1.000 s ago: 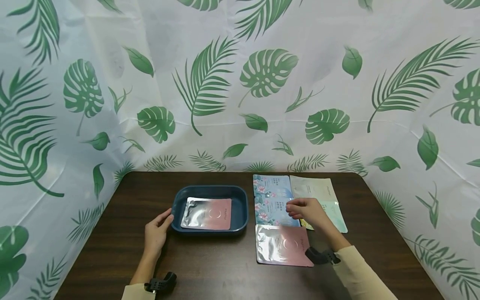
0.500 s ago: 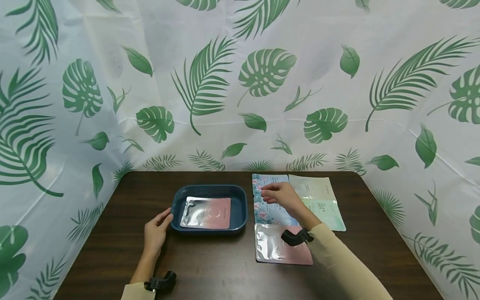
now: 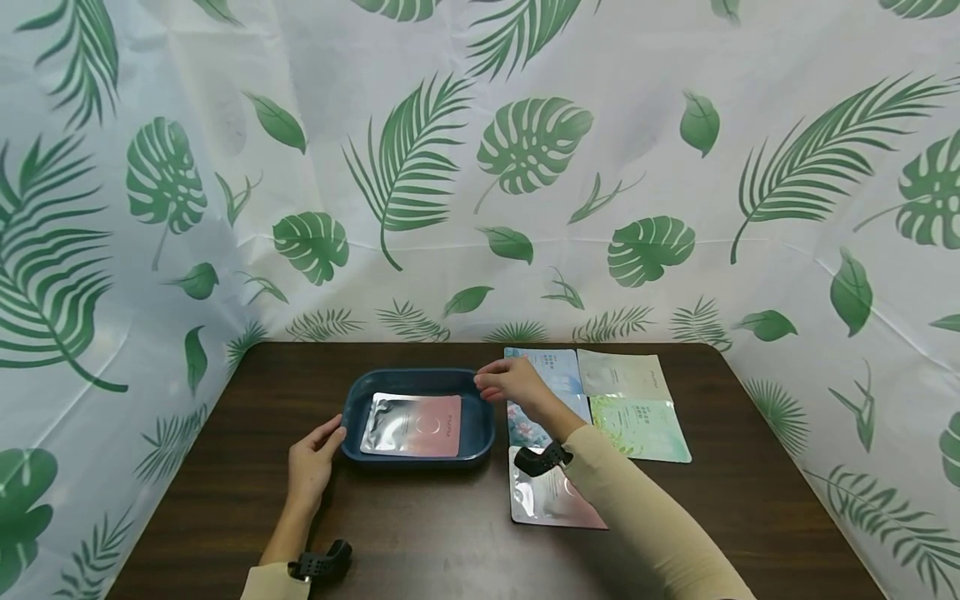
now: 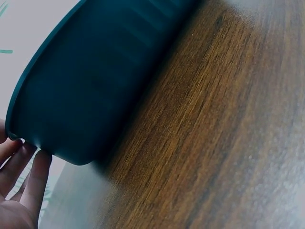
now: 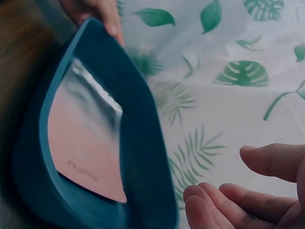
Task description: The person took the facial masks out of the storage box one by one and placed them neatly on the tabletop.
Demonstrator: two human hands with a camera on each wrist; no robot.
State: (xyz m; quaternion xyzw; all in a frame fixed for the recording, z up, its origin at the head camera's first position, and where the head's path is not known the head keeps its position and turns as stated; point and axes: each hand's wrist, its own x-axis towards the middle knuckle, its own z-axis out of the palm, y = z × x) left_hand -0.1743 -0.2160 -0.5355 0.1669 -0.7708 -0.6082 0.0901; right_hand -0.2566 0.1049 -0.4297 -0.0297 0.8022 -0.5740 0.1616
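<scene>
A dark blue rectangular tray (image 3: 476, 432) stands left of the table's middle. Flat inside it lies a silver-and-pink sachet (image 3: 414, 425), probably a face mask packet. My left hand (image 3: 309, 465) pinches the tray's left end; in the left wrist view its fingers (image 4: 34, 179) press the outer wall. At the right end of the tray hovers my right hand (image 3: 517, 385). The right wrist view shows its thumb (image 5: 274, 161) apart from loosely bent fingers (image 5: 214, 205), with nothing between them. Whether it touches the tray rim cannot be told.
Right of the tray lie two blue floral sachets (image 3: 551, 365), a cream sachet (image 3: 626, 375), a green one (image 3: 647, 429) and another silver-and-pink sachet (image 3: 551, 496). My right forearm crosses above some of them. A leaf-print curtain (image 3: 450, 167) hangs behind the dark wooden table (image 3: 420, 533).
My right hand has moved left from above the sachets to the tray's right end, holding nothing. My left hand, the tray and its sachet have stayed put.
</scene>
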